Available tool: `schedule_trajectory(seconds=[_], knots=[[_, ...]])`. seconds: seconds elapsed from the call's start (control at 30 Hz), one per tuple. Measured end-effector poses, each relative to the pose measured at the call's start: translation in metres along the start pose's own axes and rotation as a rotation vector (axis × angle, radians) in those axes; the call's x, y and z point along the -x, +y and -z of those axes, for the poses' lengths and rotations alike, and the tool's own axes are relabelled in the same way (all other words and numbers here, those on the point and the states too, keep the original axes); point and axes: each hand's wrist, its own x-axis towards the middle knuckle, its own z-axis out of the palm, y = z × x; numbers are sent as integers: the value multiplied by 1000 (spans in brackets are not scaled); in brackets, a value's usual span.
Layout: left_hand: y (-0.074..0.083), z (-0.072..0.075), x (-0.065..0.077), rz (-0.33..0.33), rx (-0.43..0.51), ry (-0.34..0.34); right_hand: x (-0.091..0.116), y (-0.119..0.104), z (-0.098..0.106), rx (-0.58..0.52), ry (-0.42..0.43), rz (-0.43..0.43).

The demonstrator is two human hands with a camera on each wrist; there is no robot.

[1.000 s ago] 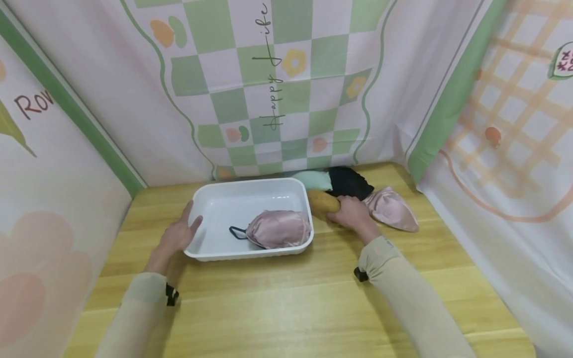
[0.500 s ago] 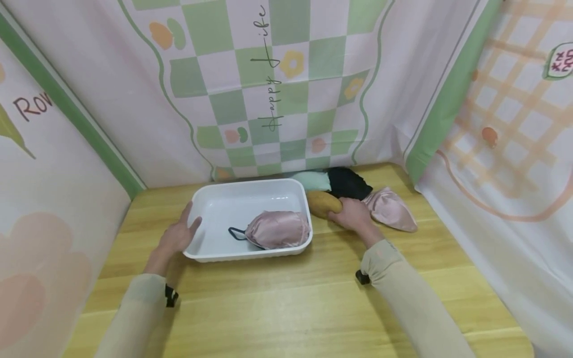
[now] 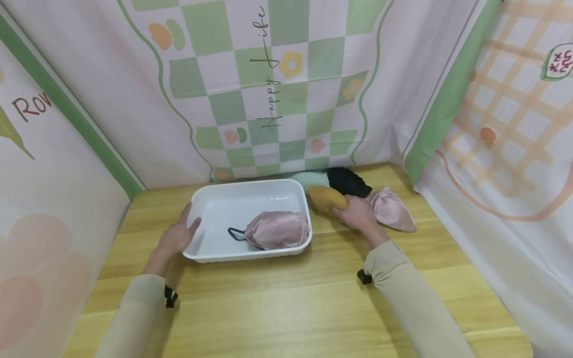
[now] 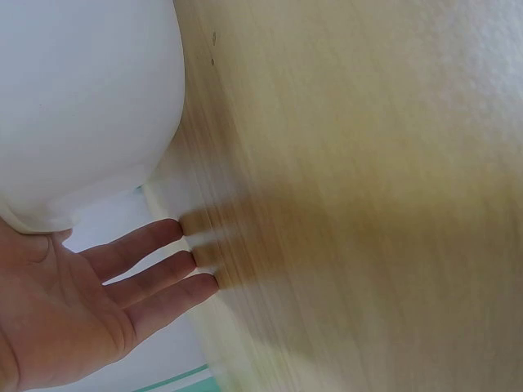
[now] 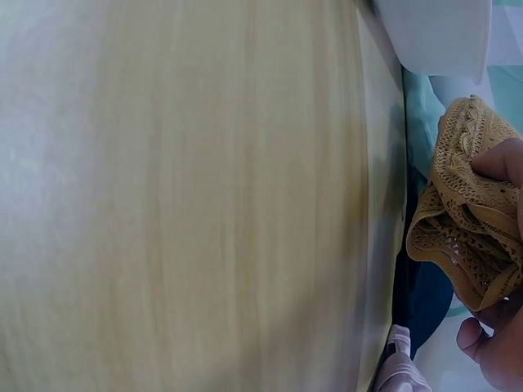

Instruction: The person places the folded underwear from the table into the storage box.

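Observation:
My right hand (image 3: 355,213) pinches a folded mustard lace bra (image 3: 328,198) beside the tray's right end. In the right wrist view, thumb and fingers grip the openwork lace bra (image 5: 466,188), raised off the table. My left hand (image 3: 177,235) rests against the left rim of the white tray (image 3: 243,257), its thumb over the rim. The left wrist view shows that hand (image 4: 73,310) with straight fingers outside the tray wall (image 4: 98,98). A pink satin, cup-shaped garment (image 3: 277,229) with a dark strap loop lies in the tray's front right.
Behind the right hand lie a mint garment (image 3: 311,178) and a black one (image 3: 348,182). A pink satin piece (image 3: 391,209) sits to their right. Patterned curtains (image 3: 286,99) close off the back and sides of the wooden table (image 3: 277,308).
My right hand has lifted the mustard lace bra slightly and shifted a little right with it. The left hand and the tray have stayed in place.

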Motion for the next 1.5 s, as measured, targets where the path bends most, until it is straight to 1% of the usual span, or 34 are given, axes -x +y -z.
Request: schedule_trajectory(seconds=[0.2,0.4,0.53,0.73,1.03,1.27,1.5], knots=[[-1,0,0,-9,-8,7,-1,3,2,-60,8,-14],[0,0,1,-8,-16,3,-1,-1,10,-99,22,-5],[2,2,3,-2,-13,-1,-3,-7,16,-93,41,7],[3,4,4,-3,-16,2,-4,-15,23,-103,40,10],[4,4,5,2,-12,-2,-5,-26,32,-102,71,44],[3,3,3,-3,-11,-1,-7,-34,36,-111,50,55],[1,2,3,-11,-15,5,-8,-43,39,-99,49,75]])
